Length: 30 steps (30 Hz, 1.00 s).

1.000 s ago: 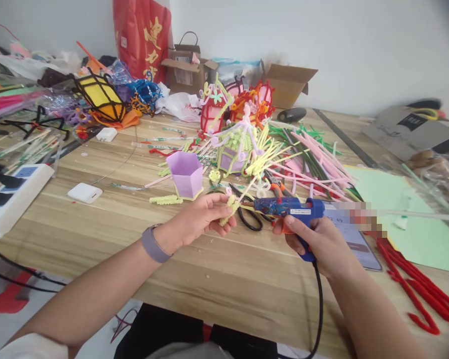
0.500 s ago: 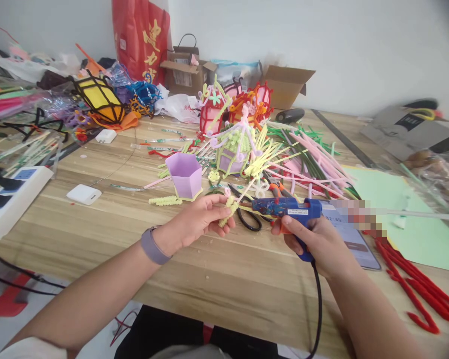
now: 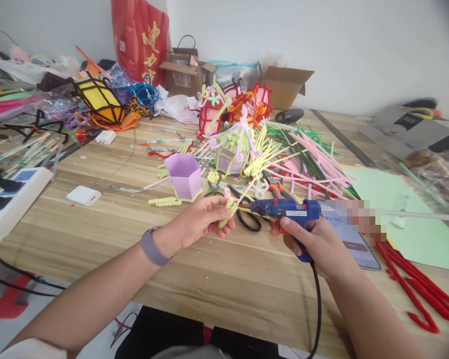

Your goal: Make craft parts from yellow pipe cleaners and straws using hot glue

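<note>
My left hand (image 3: 205, 219) pinches a twisted yellow pipe cleaner piece (image 3: 229, 212) between thumb and fingers. In my right hand (image 3: 314, 237) is a blue glue gun (image 3: 284, 208), its nozzle pointing left at the yellow piece; whether they touch, I cannot tell. My right index finger lies by the orange trigger. Just beyond my left hand stands a purple paper cup shape (image 3: 185, 177) with a yellow-edged base. Another twisted yellow strip (image 3: 164, 201) lies left of it. Black-handled scissors (image 3: 250, 220) rest partly hidden behind the nozzle.
Behind are a lavender and yellow lantern (image 3: 232, 157) and loose pink pipe cleaners (image 3: 318, 154). A tablet-like screen (image 3: 353, 244) and red pipe cleaners (image 3: 419, 286) lie right, a power strip (image 3: 18, 204) left. The glue gun's black cord (image 3: 318, 309) hangs over the table's front edge.
Both hands keep almost the same place and grip. The glue gun has shifted very slightly left, and the whole view has moved a little.
</note>
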Each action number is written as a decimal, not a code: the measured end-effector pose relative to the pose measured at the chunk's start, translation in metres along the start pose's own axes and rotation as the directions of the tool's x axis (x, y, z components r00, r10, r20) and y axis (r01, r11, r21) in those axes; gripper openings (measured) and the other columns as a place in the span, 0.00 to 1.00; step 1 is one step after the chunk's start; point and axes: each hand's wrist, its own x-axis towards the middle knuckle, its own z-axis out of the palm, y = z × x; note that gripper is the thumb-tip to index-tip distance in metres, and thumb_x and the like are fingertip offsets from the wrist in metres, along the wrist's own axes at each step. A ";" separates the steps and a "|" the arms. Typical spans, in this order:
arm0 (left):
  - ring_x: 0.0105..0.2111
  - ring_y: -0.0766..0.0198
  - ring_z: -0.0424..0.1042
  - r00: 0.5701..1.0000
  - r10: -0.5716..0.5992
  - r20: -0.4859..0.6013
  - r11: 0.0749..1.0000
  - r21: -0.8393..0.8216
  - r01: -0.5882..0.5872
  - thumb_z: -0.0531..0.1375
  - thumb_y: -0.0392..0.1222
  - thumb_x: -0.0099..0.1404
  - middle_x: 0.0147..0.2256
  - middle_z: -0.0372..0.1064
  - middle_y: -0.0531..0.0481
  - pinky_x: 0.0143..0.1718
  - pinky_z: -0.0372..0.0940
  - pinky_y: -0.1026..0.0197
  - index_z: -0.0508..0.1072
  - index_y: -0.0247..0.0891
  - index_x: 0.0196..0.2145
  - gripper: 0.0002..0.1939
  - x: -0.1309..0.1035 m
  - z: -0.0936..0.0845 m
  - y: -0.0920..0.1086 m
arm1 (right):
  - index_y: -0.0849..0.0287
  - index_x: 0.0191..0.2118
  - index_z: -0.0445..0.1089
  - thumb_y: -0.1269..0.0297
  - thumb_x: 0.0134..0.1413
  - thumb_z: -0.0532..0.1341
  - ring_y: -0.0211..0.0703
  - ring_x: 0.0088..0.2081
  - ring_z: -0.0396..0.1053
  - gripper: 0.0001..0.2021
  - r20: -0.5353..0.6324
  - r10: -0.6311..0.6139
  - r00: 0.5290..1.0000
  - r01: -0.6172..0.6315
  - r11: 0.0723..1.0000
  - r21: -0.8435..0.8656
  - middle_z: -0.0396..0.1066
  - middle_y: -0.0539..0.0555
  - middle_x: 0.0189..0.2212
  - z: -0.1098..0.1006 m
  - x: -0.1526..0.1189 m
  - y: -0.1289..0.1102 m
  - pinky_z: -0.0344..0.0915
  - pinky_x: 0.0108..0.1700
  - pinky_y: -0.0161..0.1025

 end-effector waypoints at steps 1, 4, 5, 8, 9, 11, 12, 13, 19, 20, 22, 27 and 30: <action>0.22 0.71 0.69 1.000 0.000 -0.001 1.000 0.001 0.000 0.68 0.45 0.54 0.24 0.71 0.52 0.22 0.64 0.71 0.68 0.34 0.37 0.17 0.000 0.000 0.000 | 0.60 0.28 0.72 0.39 0.47 0.62 0.33 0.13 0.51 0.25 -0.001 0.002 1.000 -0.002 1.000 0.005 0.56 0.45 0.09 0.000 0.000 -0.001 0.47 0.17 0.34; 0.22 0.71 0.69 1.000 0.002 -0.005 1.000 0.002 -0.002 0.68 0.45 0.54 0.24 0.71 0.52 0.22 0.64 0.71 0.68 0.34 0.37 0.18 0.000 0.001 0.001 | 0.59 0.28 0.71 0.39 0.47 0.63 0.33 0.13 0.51 0.24 -0.010 -0.003 1.000 0.003 1.000 0.017 0.56 0.45 0.09 0.001 -0.001 -0.003 0.47 0.16 0.34; 0.22 0.71 0.69 1.000 0.001 -0.006 1.000 0.000 -0.001 0.68 0.45 0.54 0.24 0.71 0.52 0.22 0.64 0.70 0.68 0.34 0.37 0.18 0.000 0.001 0.001 | 0.59 0.27 0.71 0.39 0.47 0.63 0.33 0.13 0.51 0.23 -0.016 -0.008 1.000 0.008 1.000 0.021 0.56 0.45 0.09 0.002 -0.001 -0.004 0.47 0.16 0.34; 0.22 0.71 0.70 1.000 -0.001 -0.004 1.000 -0.009 0.001 0.68 0.44 0.54 0.24 0.71 0.52 0.22 0.64 0.71 0.68 0.34 0.37 0.17 0.000 0.001 0.001 | 0.59 0.26 0.70 0.39 0.47 0.62 0.33 0.13 0.51 0.23 -0.018 -0.022 1.000 0.023 1.000 0.012 0.55 0.45 0.09 0.003 -0.001 -0.007 0.46 0.15 0.34; 0.22 0.71 0.69 1.000 -0.003 -0.003 1.000 -0.012 0.003 0.68 0.44 0.54 0.24 0.71 0.52 0.22 0.64 0.71 0.68 0.34 0.37 0.17 0.000 0.001 0.001 | 0.59 0.26 0.70 0.39 0.47 0.62 0.33 0.13 0.51 0.23 -0.018 -0.025 1.000 0.025 1.000 0.007 0.55 0.45 0.09 0.003 -0.001 -0.007 0.46 0.15 0.34; 0.22 0.71 0.69 1.000 -0.005 -0.005 1.000 -0.015 0.005 0.68 0.44 0.55 0.24 0.71 0.52 0.22 0.64 0.71 0.68 0.35 0.37 0.17 -0.001 0.001 0.000 | 0.58 0.26 0.69 0.39 0.47 0.62 0.33 0.13 0.51 0.24 -0.025 -0.025 0.999 0.025 1.000 0.000 0.55 0.45 0.09 0.004 -0.001 -0.008 0.47 0.15 0.34; 0.21 0.71 0.69 1.000 -0.007 -0.007 1.000 -0.015 0.007 0.68 0.44 0.55 0.24 0.71 0.52 0.22 0.64 0.71 0.68 0.35 0.37 0.16 -0.001 0.001 0.000 | 0.58 0.26 0.69 0.39 0.46 0.62 0.33 0.13 0.51 0.24 -0.033 -0.024 0.999 0.024 1.000 0.001 0.55 0.45 0.09 0.004 -0.002 -0.009 0.47 0.15 0.34; 0.21 0.71 0.69 1.000 -0.009 -0.009 1.000 -0.015 0.008 0.68 0.44 0.55 0.24 0.71 0.52 0.21 0.64 0.71 0.68 0.35 0.37 0.16 -0.001 0.001 0.000 | 0.58 0.26 0.69 0.38 0.45 0.63 0.33 0.13 0.51 0.23 -0.045 -0.023 0.999 0.023 1.000 0.003 0.55 0.44 0.09 0.005 -0.002 -0.009 0.48 0.15 0.34; 0.21 0.72 0.69 1.000 -0.011 -0.017 1.000 -0.017 0.011 0.68 0.43 0.55 0.24 0.71 0.52 0.21 0.65 0.71 0.69 0.34 0.37 0.16 0.000 0.001 0.001 | 0.57 0.25 0.68 0.38 0.42 0.64 0.33 0.13 0.51 0.24 -0.079 -0.028 0.996 0.027 1.000 -0.011 0.55 0.45 0.09 0.006 -0.002 -0.009 0.50 0.15 0.34; 0.21 0.72 0.69 1.000 -0.012 -0.019 1.000 -0.018 0.011 0.68 0.43 0.55 0.24 0.71 0.52 0.21 0.65 0.71 0.69 0.34 0.37 0.16 0.000 0.001 0.001 | 0.57 0.24 0.69 0.37 0.43 0.64 0.33 0.13 0.51 0.24 -0.080 -0.029 0.996 0.027 0.999 -0.017 0.55 0.45 0.09 0.006 -0.002 -0.009 0.50 0.15 0.34; 0.21 0.72 0.69 1.000 -0.013 -0.019 1.000 -0.022 0.012 0.68 0.42 0.55 0.24 0.71 0.52 0.21 0.65 0.72 0.69 0.34 0.37 0.15 0.000 0.002 0.001 | 0.57 0.23 0.69 0.38 0.43 0.63 0.33 0.13 0.51 0.24 -0.079 -0.030 0.996 0.027 0.999 -0.030 0.55 0.45 0.09 0.006 -0.002 -0.009 0.50 0.15 0.34; 0.21 0.72 0.69 1.000 -0.015 -0.018 0.999 -0.029 0.015 0.67 0.41 0.56 0.24 0.72 0.52 0.21 0.65 0.72 0.68 0.34 0.37 0.14 0.000 0.002 0.000 | 0.58 0.21 0.69 0.38 0.45 0.62 0.32 0.13 0.52 0.25 -0.075 -0.028 0.997 0.023 0.998 -0.060 0.56 0.46 0.09 0.004 -0.002 -0.007 0.50 0.15 0.34; 0.21 0.72 0.69 1.000 -0.015 -0.014 0.999 -0.036 0.015 0.67 0.40 0.57 0.24 0.71 0.52 0.21 0.65 0.72 0.68 0.34 0.37 0.14 0.001 0.002 0.000 | 0.59 0.21 0.69 0.39 0.46 0.62 0.32 0.13 0.53 0.25 -0.074 -0.037 0.997 0.032 0.997 -0.068 0.58 0.47 0.10 0.003 -0.002 -0.005 0.50 0.16 0.34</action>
